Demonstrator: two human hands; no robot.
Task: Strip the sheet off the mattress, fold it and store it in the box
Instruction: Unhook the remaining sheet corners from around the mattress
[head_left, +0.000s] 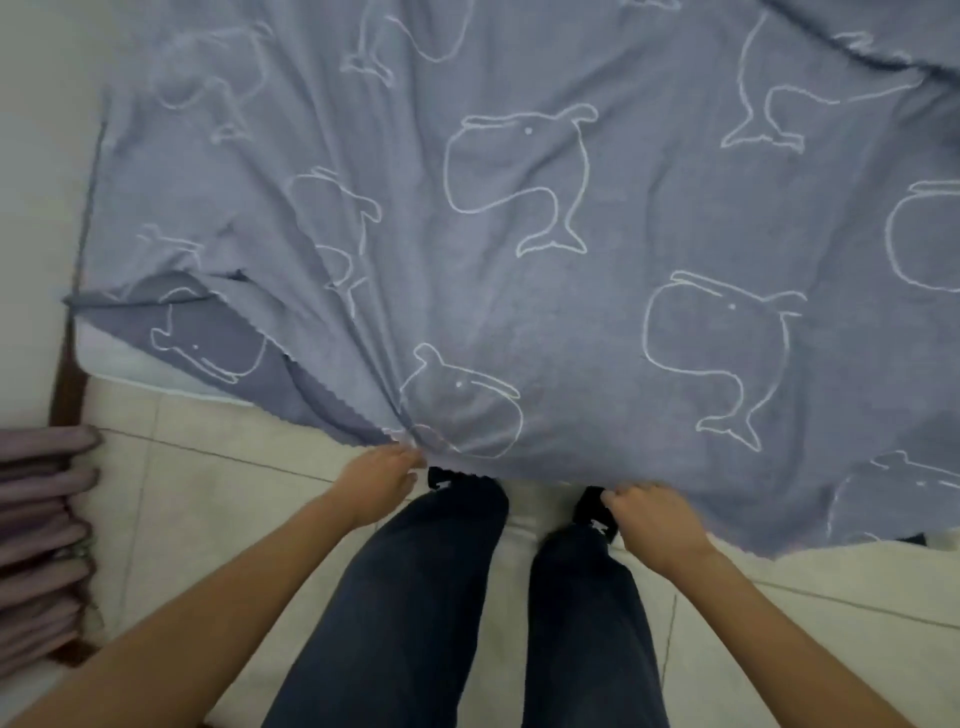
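Head camera looks straight down at the foot of the bed. At the far left I see a stack of mauve folded fabric, blurred, just beside the dark wooden bed frame. Next to that the white corner of the mattress shows bare, since the sheet is off it there and a flap lies folded back on itself. The sheet is grey-blue with white whale outlines. It covers the rest of the mattress in loose wrinkles, and its near edge hangs over the foot of the bed toward the pale tiled floor.

My left hand reaches forward and pinches a gathered bunch of that near edge between fingertips and thumb; creases fan out from the spot. Between the arms stand two legs in dark trousers, with black shoes partly hidden under the sheet's hem. My right hand is knuckles-up, fingers curled round the hem further right, gripping it just above the right shoe. To the right of it the edge of the sheet droops lower across the floor.
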